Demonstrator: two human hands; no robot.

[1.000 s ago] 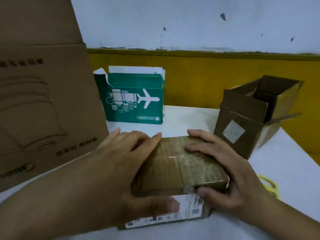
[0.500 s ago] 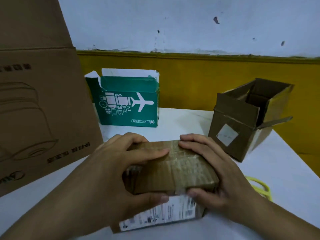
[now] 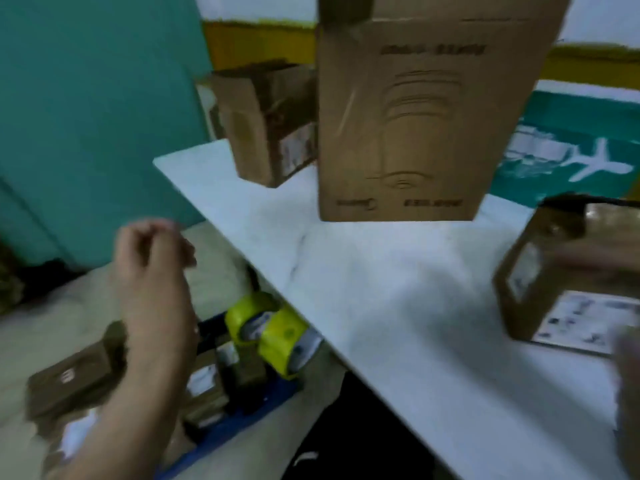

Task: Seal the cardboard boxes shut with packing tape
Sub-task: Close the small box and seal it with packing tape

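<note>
By judgement, the step in hand is fetching tape. The left hand (image 3: 152, 258) is hanging in the air below and left of the tall carton (image 3: 408, 116), out past the counter (image 3: 398, 292) edge. Its fingers are curling loosely and gripping nothing. The right hand (image 3: 628, 372) is showing only as a blur below and right of the tall carton, against the small box (image 3: 554, 271). Whether it is gripping that box cannot be told. The tape rolls (image 3: 273, 329), two and yellow, are lying below and left of the tall carton. They are sitting off the counter, among small parcels (image 3: 72, 379) on a lower beige surface.

The next move is calling for the left hand to be lowering onto one roll and carrying it up to the small box.

The counter is showing white with faint veining. A brown box (image 3: 266, 126) is standing just left of the tall carton, and a green box (image 3: 571, 157) behind it to the right. A teal wall (image 3: 86, 116) is running well left of it.
</note>
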